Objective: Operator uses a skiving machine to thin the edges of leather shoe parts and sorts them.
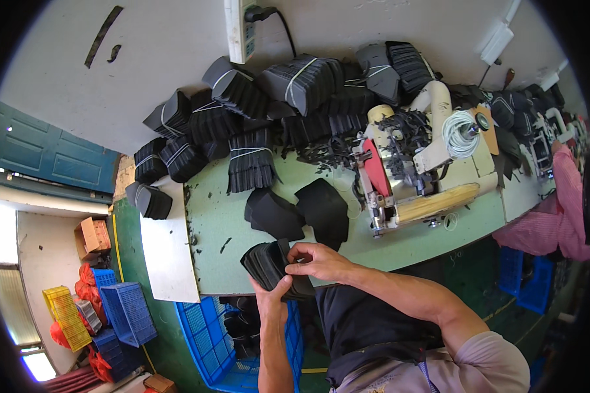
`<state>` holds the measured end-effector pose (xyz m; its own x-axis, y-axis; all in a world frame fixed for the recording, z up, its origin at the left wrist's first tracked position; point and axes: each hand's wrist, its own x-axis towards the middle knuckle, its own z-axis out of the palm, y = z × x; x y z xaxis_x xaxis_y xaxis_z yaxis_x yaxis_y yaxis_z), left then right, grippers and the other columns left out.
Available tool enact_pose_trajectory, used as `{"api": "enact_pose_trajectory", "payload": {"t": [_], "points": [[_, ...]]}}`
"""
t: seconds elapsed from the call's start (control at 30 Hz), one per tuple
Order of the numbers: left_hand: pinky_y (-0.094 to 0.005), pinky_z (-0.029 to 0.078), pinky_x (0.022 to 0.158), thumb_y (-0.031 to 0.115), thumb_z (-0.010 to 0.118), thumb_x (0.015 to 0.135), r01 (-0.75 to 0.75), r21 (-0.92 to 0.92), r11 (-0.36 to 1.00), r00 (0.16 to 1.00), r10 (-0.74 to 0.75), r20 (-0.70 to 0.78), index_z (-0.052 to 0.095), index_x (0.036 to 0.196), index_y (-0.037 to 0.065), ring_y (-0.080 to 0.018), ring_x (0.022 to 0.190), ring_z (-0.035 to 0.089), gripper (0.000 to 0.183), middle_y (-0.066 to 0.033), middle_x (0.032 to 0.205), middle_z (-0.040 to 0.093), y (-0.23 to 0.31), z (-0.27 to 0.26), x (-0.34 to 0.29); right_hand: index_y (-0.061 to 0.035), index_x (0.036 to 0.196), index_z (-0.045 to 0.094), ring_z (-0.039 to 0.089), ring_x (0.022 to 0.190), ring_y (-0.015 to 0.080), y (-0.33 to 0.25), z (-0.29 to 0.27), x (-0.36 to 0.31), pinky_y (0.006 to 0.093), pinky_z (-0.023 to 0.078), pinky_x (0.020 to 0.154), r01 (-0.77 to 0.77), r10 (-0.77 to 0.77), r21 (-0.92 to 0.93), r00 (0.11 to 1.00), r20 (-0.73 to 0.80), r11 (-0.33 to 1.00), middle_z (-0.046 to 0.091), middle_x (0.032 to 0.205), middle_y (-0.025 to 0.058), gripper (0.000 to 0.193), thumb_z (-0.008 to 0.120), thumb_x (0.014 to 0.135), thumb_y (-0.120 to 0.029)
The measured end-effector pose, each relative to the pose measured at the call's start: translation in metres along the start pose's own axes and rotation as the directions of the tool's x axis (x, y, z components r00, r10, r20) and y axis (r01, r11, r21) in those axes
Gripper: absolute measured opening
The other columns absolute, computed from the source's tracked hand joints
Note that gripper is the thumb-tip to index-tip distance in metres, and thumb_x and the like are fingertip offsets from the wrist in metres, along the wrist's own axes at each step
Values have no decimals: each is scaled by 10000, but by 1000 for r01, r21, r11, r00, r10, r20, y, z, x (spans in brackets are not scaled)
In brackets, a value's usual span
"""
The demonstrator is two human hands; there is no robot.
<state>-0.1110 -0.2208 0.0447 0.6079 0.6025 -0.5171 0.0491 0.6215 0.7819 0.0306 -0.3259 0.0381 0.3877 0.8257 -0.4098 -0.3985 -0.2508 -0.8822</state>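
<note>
A stack of thin black cut pieces (261, 263), perhaps foam or fabric, is held over the table's front edge. My left hand (272, 295) grips the stack from below, its thumb pressed along the near side. At the stack's right edge, the thumb and bent fingers of my right hand (316, 261) pinch the pieces. Just beyond my hands lie two loose black piles on the table, a left one (273, 215) and a right one (324, 211).
A sewing-type machine (432, 164) with black scraps stands right on the green table (210, 242). Tied black bundles (251, 159) are heaped along the wall. Below is a blue crate (200, 340); more crates (130, 313) stand left. A person in pink (550, 209) sits at far right.
</note>
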Motion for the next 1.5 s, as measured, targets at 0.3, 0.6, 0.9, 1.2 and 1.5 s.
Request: {"api": "enact_pose_trajectory", "payload": {"t": [0.3, 0.6, 0.9, 1.2, 1.5], "points": [[-410, 535, 933, -51, 572, 708, -108, -134, 985, 985, 87, -152, 431, 1309, 29, -292, 1024, 623, 623, -145, 1143, 576, -3, 2, 8, 24, 1239, 416, 567, 1034, 459, -20, -45, 3, 472, 448, 909, -142, -72, -484, 915, -396, 863, 572, 1054, 282, 393, 583, 917, -127], [-347, 518, 881, -73, 742, 687, -191, 244, 951, 974, 214, -72, 369, 1356, 43, -228, 1012, 603, 775, -108, 1132, 565, -5, 16, 7, 10, 1120, 502, 636, 963, 232, -12, 0, 3, 371, 512, 825, 24, -92, -407, 985, -149, 913, 610, 1036, 149, 656, 833, 747, -416], [-344, 507, 911, -50, 745, 735, -70, 10, 997, 996, 71, -45, 364, 1372, 49, -216, 1036, 604, 749, -100, 1184, 559, 5, 4, 3, -18, 1035, 542, 603, 874, 156, -16, 5, 14, 277, 498, 724, -182, 183, 49, 983, -18, 982, 596, 911, 40, 453, 803, 802, -305], [-400, 523, 949, -72, 574, 730, -292, -55, 955, 919, 264, -293, 431, 1302, -33, -298, 1073, 605, 591, -156, 1182, 568, 5, -14, -4, -39, 1114, 519, 607, 1020, 338, -23, 29, 51, 451, 499, 801, 121, -530, -810, 808, -255, 574, 598, 1122, 162, 610, 749, 753, -473], [-345, 465, 981, -96, 697, 750, -199, 182, 963, 972, 217, -85, 430, 1333, 2, -235, 1122, 572, 648, -125, 1246, 549, 0, 2, -7, -39, 958, 574, 648, 818, 269, -27, 25, 12, 356, 489, 720, -37, -2, -363, 995, -105, 931, 654, 899, 123, 519, 816, 716, -429]]}}
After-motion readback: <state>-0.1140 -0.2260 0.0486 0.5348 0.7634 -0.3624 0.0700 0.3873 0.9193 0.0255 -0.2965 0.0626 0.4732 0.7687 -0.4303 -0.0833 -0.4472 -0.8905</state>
